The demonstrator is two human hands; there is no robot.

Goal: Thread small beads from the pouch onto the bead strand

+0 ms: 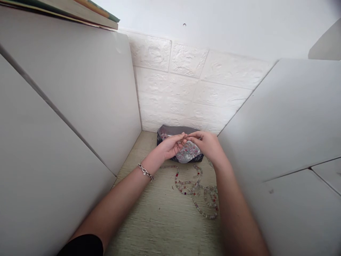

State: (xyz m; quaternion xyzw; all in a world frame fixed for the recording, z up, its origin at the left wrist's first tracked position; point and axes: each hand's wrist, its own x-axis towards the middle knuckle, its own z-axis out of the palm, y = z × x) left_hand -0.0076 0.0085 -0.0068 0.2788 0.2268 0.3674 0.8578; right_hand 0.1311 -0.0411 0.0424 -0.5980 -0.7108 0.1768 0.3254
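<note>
Above a dark open bag (179, 130) full of small clear, pink and red beads (188, 153), my two hands meet at the fingertips. My left hand (174, 145) is turned partly palm up, its fingers curled and pinched at the tips. From the right, my right hand (205, 142) pinches with thumb and forefinger at the same spot. What sits between the fingertips is too small to make out. A long strand of strung beads (195, 188) lies in loops on the surface below, one end running up towards the bag.
White panels (80, 81) rise close on the left, and more white panels (287, 117) on the right. Behind the bag is a white brick-patterned wall (183, 85). Books (87, 14) lie atop the left panel. The pale greenish surface (149, 220) is wood-grained.
</note>
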